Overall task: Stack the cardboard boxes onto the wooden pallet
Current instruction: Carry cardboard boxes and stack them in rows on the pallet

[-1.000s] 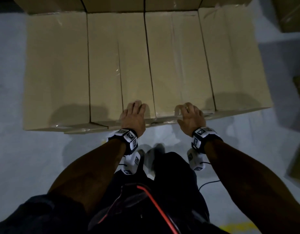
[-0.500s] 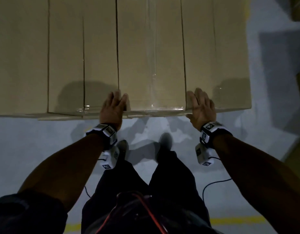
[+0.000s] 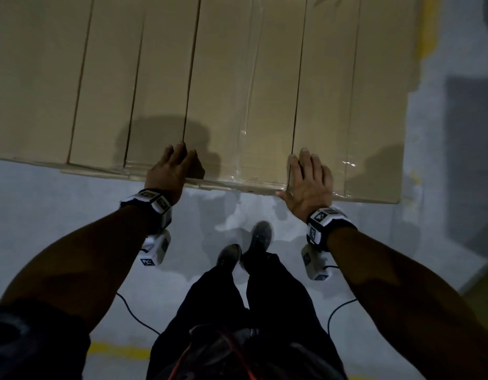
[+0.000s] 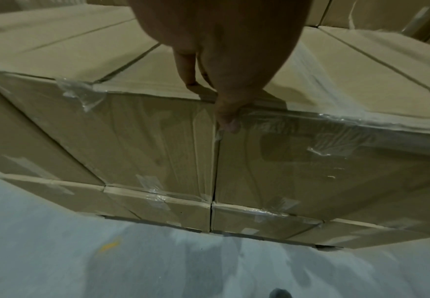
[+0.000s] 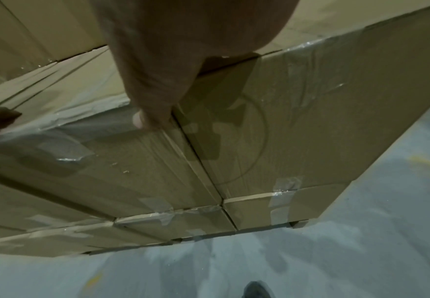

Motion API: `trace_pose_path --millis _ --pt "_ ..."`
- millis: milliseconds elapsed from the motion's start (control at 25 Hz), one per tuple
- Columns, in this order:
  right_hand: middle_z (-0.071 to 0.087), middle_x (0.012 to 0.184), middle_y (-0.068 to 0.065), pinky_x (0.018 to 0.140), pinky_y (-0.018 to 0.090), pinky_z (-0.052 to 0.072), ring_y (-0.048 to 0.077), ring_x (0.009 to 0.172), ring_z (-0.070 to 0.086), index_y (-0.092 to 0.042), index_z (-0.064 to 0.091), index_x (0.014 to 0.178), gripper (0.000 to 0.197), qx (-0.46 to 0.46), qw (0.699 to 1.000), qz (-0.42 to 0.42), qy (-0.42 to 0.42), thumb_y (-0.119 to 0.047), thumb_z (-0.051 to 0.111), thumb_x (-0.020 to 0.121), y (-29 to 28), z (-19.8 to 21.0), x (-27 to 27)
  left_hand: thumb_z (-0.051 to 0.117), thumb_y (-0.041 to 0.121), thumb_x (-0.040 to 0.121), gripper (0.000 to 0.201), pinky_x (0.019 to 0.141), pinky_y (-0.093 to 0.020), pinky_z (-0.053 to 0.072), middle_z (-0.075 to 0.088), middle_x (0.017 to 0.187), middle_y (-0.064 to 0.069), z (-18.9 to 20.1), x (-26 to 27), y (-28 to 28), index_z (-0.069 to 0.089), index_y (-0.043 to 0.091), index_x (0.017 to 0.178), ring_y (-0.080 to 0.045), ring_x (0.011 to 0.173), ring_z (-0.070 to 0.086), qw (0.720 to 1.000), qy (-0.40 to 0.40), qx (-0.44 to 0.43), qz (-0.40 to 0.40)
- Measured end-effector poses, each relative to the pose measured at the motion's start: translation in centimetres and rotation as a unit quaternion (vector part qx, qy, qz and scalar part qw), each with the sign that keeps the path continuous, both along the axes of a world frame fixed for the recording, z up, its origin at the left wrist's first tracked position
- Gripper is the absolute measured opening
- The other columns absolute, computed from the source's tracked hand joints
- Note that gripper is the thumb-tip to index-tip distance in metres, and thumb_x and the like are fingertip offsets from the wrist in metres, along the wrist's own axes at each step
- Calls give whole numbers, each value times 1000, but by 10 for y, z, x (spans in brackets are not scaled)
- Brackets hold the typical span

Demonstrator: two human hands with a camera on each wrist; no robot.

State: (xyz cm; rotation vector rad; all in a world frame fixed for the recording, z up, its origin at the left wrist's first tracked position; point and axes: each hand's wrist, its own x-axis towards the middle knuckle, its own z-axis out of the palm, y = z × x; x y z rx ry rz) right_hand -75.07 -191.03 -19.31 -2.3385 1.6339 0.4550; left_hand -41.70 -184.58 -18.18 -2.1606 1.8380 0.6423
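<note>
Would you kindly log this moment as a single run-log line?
left hand: flat on box top, thumb over front edge | right hand: same | cardboard box: top row, between both hands | lift: not visible

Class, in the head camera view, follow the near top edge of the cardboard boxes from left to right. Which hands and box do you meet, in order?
left hand → taped box between the hands → right hand

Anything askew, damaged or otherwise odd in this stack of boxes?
Only minor flaws. The clear tape on the front faces of the cardboard boxes is wrinkled and peeling at the corners. The left hand and right hand rest on the near top edge. No crushing or spill shows.
</note>
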Motion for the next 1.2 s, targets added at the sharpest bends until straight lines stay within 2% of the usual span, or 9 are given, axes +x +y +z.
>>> trace_pose_path --millis 160,280,440,560,680,760,840,1040,1200 --pt "14 164 12 118 54 19 37 149 17 -18 18 155 94 -12 1000 -13 -12 -63 62 84 1 -1 4 58 6 94 70 90 -65 49 19 164 -11 -2 1 1 30 25 155 -39 149 19 1000 4 -15 3" --pt "14 164 13 119 54 18 37 150 16 -17 18 155 93 -5 1000 -14 -11 -58 64 85 1 0 6 59 6 93 73 91 -65 49 17 164 -10 -3 3 0 27 26 156 -38 149 17 1000 6 -7 2" --pt "3 166 13 122 53 12 37 152 6 -17 8 158 95 18 1000 -17 -7 -56 61 89 0 1 9 58 5 94 76 101 -62 45 11 165 -8 -2 2 -1 22 27 157 -37 150 13 1000 10 2 4" --pt "-3 166 12 123 52 12 36 152 3 -19 3 158 100 52 999 -12 2 -60 62 87 -6 11 8 58 8 95 80 112 -56 36 2 166 -7 13 -7 -6 12 25 158 -36 151 6 998 1 62 2" --pt "11 164 9 121 51 18 33 149 18 -23 19 155 85 88 996 -3 16 -62 56 89 -7 37 4 62 19 93 71 109 -52 41 17 161 -9 36 -29 -8 23 18 153 -34 144 24 995 -7 94 -15" --pt "33 156 8 116 48 26 30 140 35 -22 37 146 67 79 997 1 12 -62 46 93 -3 57 0 58 23 93 60 103 -49 44 33 151 -9 54 -48 -9 31 17 146 -32 134 37 998 -9 65 -21" --pt "44 150 9 112 44 30 29 135 43 -19 44 143 60 55 998 -30 -6 -59 39 98 10 84 -2 55 29 96 58 102 -47 44 38 149 -10 80 -65 -4 30 16 147 -33 132 41 999 5 33 -27" --pt "52 143 13 107 45 38 33 129 49 -17 47 143 58 -5 991 -111 -74 -55 37 101 50 141 -9 46 36 101 59 103 -46 41 39 151 -11 147 -95 7 26 13 152 -32 135 38 995 19 -59 -72" --pt "51 145 13 106 44 39 32 130 49 -17 44 146 60 -53 980 -154 -114 -56 37 101 74 171 -21 44 37 101 54 100 -42 41 45 147 -11 181 -118 9 34 12 148 -30 133 40 983 21 -141 -114"
